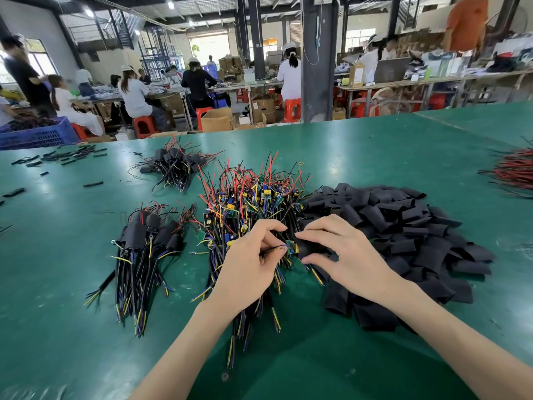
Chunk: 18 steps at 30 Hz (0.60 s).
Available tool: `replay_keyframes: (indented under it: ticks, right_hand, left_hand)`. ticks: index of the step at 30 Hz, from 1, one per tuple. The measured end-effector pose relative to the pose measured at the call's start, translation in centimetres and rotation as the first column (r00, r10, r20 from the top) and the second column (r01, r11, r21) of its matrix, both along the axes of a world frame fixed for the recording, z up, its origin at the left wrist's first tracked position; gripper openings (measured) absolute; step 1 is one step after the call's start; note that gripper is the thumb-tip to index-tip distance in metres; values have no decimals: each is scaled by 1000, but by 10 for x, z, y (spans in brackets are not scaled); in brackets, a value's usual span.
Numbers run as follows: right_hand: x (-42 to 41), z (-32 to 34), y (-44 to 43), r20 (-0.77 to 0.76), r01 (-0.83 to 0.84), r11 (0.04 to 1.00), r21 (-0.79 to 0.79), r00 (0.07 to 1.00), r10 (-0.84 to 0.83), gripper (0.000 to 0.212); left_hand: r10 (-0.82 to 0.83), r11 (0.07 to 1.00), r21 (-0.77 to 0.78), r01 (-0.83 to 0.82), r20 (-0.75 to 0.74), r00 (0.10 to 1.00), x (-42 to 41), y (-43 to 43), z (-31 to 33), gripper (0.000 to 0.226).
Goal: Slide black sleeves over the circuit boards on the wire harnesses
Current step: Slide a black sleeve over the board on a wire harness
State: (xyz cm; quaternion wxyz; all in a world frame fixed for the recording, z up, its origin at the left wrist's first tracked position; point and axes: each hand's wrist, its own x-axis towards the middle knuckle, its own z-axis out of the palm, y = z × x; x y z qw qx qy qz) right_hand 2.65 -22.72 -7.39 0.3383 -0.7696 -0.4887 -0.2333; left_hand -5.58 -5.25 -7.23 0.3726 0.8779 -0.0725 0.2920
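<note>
over the pile — board points right at sleeve.

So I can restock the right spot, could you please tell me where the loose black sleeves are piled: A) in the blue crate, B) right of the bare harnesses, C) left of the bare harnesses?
B: the pile of loose sleeves lies on the green table, directly right of the heap of bare harnesses.
</note>
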Motion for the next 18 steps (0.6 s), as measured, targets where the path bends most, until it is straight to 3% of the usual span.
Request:
replay_keyframes:
  ticks: [5, 8, 18]
  right_hand:
    - [1, -1, 0, -31, -5, 998, -60, 1000, 3, 39]
    - [1, 0, 0, -25, -2, 998, -61, 1000, 0, 39]
    - [-1, -1, 2, 114, 33, 998, -54, 993, -27, 40]
  left_hand:
    - [-4, 999, 37, 5, -26, 1000, 0, 2, -1, 35]
    - [-11, 1000, 6, 11, -23, 1000, 0, 1, 0, 38]
    - [-74, 948, -318, 37, -103, 992, 0, -3, 3, 34]
